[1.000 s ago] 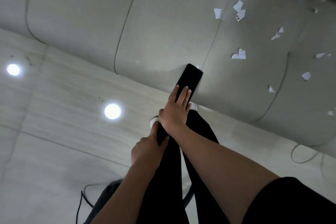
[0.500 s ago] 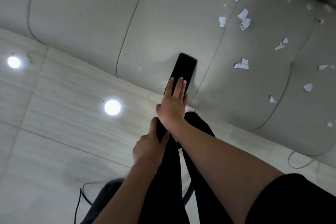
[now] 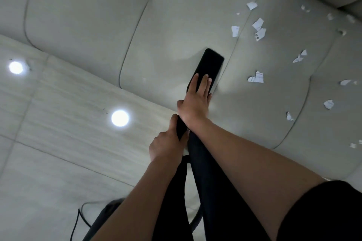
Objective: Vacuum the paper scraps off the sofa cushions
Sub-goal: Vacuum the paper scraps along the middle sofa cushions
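Two hands, one vacuum: left hand [image 3: 166, 144] grips the tube [image 3: 181, 127], right hand [image 3: 195, 101] lies straight-fingered on the nozzle [image 3: 212, 62], which presses a cushion [image 3: 166, 25], over a dozen scraps [image 3: 256, 77] scattered just right.

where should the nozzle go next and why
Probably slide the nozzle right, over the seam, onto the nearest scrap. The cushion around it looks bare; the scraps all lie to its right. The right hand presses on the nozzle and the left hand grips the wand, ready to steer.
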